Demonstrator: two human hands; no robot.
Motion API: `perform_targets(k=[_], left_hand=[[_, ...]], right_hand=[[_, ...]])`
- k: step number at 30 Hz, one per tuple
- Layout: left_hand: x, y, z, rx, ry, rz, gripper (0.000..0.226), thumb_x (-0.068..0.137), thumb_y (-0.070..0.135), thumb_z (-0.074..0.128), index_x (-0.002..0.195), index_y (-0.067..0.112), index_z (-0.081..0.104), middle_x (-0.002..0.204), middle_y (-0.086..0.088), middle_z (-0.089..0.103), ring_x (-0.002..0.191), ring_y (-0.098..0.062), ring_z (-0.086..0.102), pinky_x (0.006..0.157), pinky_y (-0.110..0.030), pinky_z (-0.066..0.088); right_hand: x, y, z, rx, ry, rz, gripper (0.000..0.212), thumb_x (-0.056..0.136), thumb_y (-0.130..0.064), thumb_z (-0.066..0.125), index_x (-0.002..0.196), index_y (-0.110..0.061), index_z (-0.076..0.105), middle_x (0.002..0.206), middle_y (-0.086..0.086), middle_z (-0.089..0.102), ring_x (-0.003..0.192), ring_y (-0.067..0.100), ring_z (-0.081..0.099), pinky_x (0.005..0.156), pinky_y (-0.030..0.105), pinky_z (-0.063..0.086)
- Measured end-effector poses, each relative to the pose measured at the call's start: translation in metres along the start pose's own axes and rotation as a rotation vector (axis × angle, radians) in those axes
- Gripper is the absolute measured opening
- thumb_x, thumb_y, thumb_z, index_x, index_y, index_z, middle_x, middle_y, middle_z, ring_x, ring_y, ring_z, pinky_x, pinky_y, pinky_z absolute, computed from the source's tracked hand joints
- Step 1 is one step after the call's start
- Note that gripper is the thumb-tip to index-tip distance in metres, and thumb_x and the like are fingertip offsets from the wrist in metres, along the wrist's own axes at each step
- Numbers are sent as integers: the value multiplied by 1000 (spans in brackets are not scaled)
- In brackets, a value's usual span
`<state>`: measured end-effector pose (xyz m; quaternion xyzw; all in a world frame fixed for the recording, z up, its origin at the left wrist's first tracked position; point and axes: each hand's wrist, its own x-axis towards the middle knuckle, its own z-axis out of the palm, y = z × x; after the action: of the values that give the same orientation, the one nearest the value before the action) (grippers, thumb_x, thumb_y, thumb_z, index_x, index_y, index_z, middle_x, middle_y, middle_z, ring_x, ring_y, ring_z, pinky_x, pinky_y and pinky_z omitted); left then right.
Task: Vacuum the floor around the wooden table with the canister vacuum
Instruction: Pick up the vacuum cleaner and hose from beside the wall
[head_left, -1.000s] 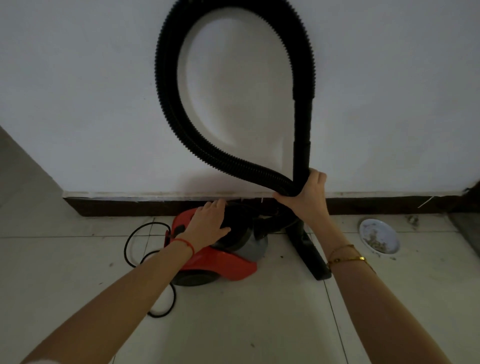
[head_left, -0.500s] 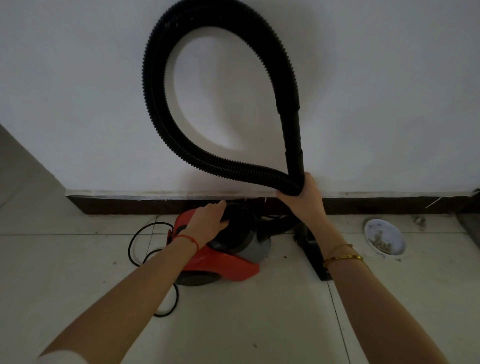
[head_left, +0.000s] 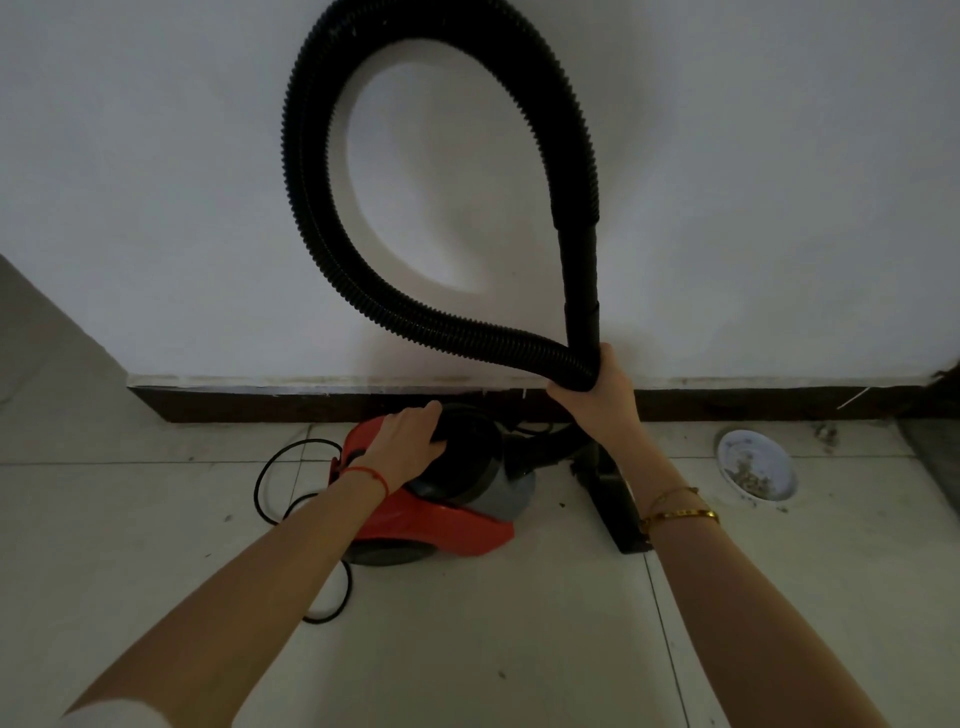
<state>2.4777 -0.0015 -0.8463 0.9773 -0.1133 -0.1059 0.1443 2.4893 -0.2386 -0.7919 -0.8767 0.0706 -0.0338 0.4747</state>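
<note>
A red and grey canister vacuum sits on the tiled floor by the wall. Its black ribbed hose arcs up in a big loop against the white wall. My right hand grips the hose and the rigid black tube together where they cross at the loop's bottom. The tube's black floor nozzle rests on the tiles below that hand. My left hand grips the black handle on top of the canister. No wooden table is in view.
A black power cord lies coiled on the floor left of the vacuum. A white dish with crumbs sits on the tiles at the right. A dark baseboard runs along the wall. Open tile lies in the foreground.
The hose loop has swung left and back toward the right with my right hand. My left hand has slid slightly further onto the canister's handle.
</note>
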Motion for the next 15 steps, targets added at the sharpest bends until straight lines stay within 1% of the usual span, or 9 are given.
perform_targets(k=[5,9,12,15], left_hand=[[-15,2,-6,-49,17,7,25,92,25,56,108,9,47,101,-10,62,88,-26,61,73,-35,50],[-38,19,-36,-76,19,5,23,90,23,58,106,9,47,97,-9,62,85,-25,60,73,-36,50],[-65,39,-75,-92,11,1,25,90,24,57,108,10,48,100,-8,61,91,-26,59,80,-37,48],[-100,63,-122,-133,-2,-23,39,89,24,56,125,11,46,111,-7,60,103,-25,57,92,-41,45]], right_hand=[[-11,-12,-9,45,7,26,53,77,-12,75,119,-8,44,102,-1,55,90,12,53,60,11,39],[-27,-45,-33,63,6,67,55,78,-13,75,122,-10,42,104,-2,55,92,12,53,63,13,39],[-44,-83,-64,67,1,102,55,77,-12,75,121,-10,43,103,-2,55,92,13,53,66,17,40],[-66,-129,-102,85,-22,131,51,78,-12,74,118,-14,43,97,-3,56,86,13,55,62,16,40]])
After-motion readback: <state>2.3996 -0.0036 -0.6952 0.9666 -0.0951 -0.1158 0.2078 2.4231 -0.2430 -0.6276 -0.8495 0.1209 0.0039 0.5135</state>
